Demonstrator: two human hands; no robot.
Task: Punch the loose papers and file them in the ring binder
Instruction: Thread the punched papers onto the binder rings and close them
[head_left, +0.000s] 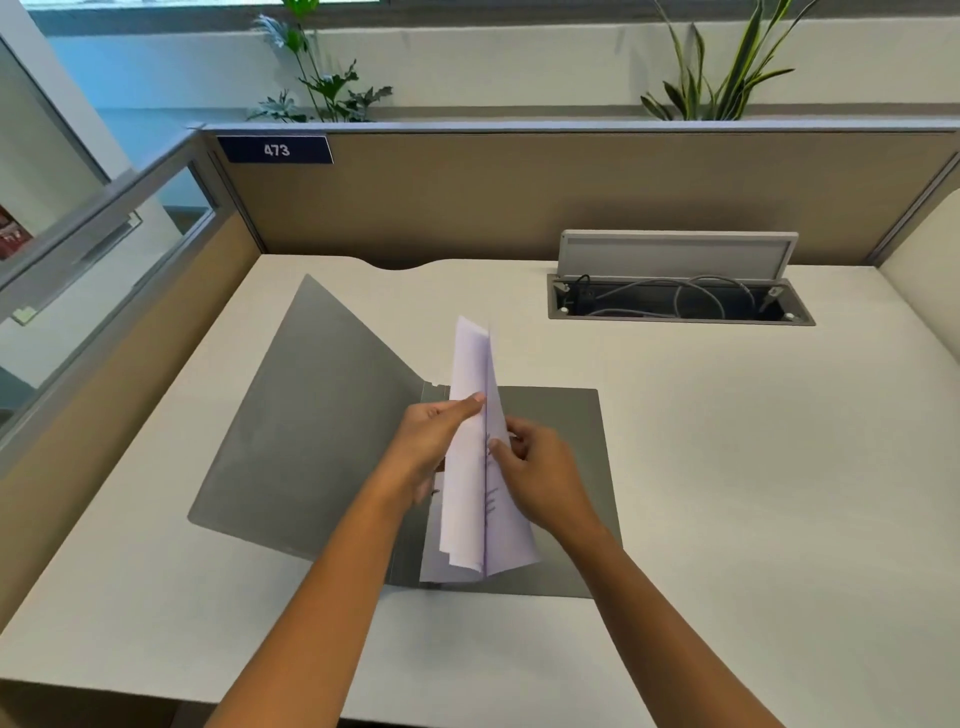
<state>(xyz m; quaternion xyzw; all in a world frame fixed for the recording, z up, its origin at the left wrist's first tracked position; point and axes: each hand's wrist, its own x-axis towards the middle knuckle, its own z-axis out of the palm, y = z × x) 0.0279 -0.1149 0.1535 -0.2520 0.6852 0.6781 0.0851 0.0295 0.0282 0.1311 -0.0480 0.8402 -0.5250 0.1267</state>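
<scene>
Head view: left hand (434, 441) closed on the papers (480, 457), thumb pressed flat across the near face of the sheets, other fingers hidden behind. Right hand (540, 478) pinching the same sheaf from the other side, thumb and fingertips tight on the sheets near the middle. Papers held up on edge, fanned a little at the top, lower edge down in the middle of the binder (322, 431), right by its spine. Rings themselves hidden behind hands and paper, so cannot tell whether the sheets sit on them. Binder lying wide open, grey, left cover angled up and off to the left, right cover flat under the right wrist. All of it resting on a pale desk (753, 467). Farther back on the right, an open cable hatch (680, 304), lid tipped up, grey cables coiled inside. Behind that, a tan partition (519, 192) with a dark sign (275, 149) reading 473. Leafy plants (322, 78) beyond the partition.
</scene>
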